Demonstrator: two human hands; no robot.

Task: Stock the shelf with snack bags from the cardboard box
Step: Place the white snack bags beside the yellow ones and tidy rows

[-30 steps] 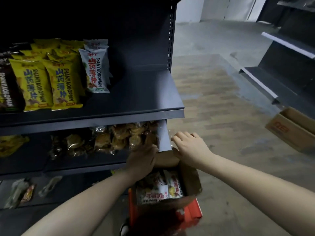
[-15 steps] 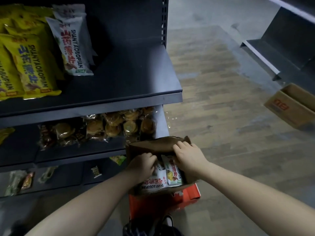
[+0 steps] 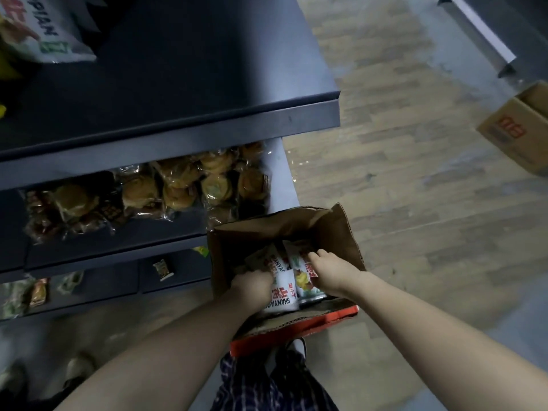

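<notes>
Both left hand (image 3: pixel 252 285) and right hand (image 3: pixel 329 274) now pinch snack bags (image 3: pixel 286 295) deeper inside box (image 3: pixel 341 232).

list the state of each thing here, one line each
cardboard box, open, flaps up
snack bags, packed in the box
left hand, in the box, gripping a bag
right hand, fingers on a bag, grip unclear
pastry packs, sealed, on the middle shelf
second box, open, on the floor

Forearms (image 3: pixel 166 357) bare. Plaid garment (image 3: pixel 267 387) near, dark blue w/ thin pale lines; dark shoe (image 3: pixel 292 355) w/ white rim.
</notes>
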